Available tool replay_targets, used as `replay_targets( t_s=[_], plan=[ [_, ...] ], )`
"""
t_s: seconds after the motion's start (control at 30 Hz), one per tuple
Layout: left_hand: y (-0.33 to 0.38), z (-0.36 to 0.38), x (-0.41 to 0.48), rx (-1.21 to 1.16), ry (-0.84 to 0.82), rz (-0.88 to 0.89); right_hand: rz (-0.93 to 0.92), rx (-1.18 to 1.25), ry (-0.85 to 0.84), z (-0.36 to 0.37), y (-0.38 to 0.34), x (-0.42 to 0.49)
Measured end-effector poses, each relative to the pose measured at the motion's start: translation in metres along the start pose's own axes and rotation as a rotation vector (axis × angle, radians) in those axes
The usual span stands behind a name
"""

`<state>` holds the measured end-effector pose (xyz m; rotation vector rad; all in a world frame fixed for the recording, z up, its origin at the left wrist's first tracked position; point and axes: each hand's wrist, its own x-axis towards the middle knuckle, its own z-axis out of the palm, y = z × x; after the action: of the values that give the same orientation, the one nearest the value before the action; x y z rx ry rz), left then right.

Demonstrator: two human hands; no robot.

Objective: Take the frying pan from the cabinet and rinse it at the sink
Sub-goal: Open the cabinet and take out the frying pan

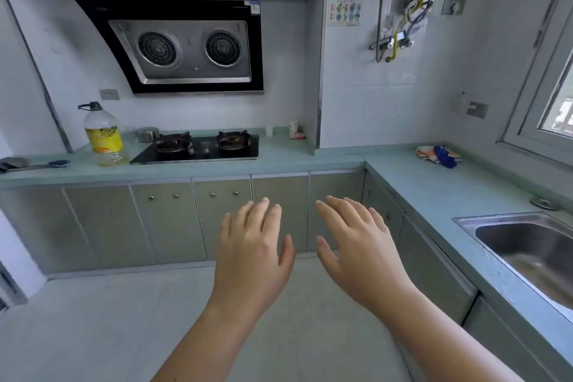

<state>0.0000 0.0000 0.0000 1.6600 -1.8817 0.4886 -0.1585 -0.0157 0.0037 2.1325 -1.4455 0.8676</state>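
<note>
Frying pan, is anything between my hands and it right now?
Yes: no pan shows, and the lower cabinet doors ahead are all shut. Left hand and right hand hover open, empty, short of them.

Bare floor [124,319] fronts cabinet doors [279,211] (all closed).

Pale green countertop [310,161], oil bottle [104,135], gas hob [198,147], cloth [438,155], inset sink [527,242]

Head view — forward, downward, wide.
</note>
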Motion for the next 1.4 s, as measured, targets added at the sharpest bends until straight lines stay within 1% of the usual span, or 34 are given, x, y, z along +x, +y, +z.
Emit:
replay_targets(
  t_s=[0.1, 0.17, 0.33, 0.43, 0.53, 0.8, 0.97, 1.13, 1.27, 1.4],
  plan=[
    [0.001, 0.028, 0.021, 0.006, -0.017, 0.02, -0.019, 0.028, 0.032, 0.029, 0.018, 0.017],
    [0.004, 0.053, 0.039, 0.054, -0.013, 0.047, -0.02, 0.017, 0.043, 0.054, 0.04, 0.028],
    [0.025, 0.111, 0.091, 0.091, -0.071, 0.052, 0.004, 0.028, -0.002, 0.104, 0.098, 0.057],
    [0.04, 0.146, 0.118, 0.081, -0.113, 0.049, -0.007, 0.037, -0.023, 0.129, 0.13, 0.074],
    [0.053, 0.178, 0.14, 0.054, -0.128, 0.031, 0.028, 0.042, -0.039, 0.154, 0.159, 0.088],
    [0.049, 0.255, 0.196, -0.007, -0.232, 0.016, 0.115, 0.051, -0.117, 0.223, 0.205, 0.117],
    [0.022, 0.312, 0.241, -0.063, -0.268, 0.017, 0.137, 0.023, -0.17, 0.283, 0.219, 0.154],
    [-0.033, 0.373, 0.303, -0.149, -0.292, -0.028, 0.123, 0.0, -0.192, 0.353, 0.219, 0.225],
    [-0.079, 0.417, 0.35, -0.23, -0.304, -0.088, 0.108, -0.005, -0.225, 0.409, 0.208, 0.288],
    [-0.107, 0.456, 0.375, -0.296, -0.315, -0.163, 0.086, -0.001, -0.25, 0.455, 0.206, 0.32]
  ],
)
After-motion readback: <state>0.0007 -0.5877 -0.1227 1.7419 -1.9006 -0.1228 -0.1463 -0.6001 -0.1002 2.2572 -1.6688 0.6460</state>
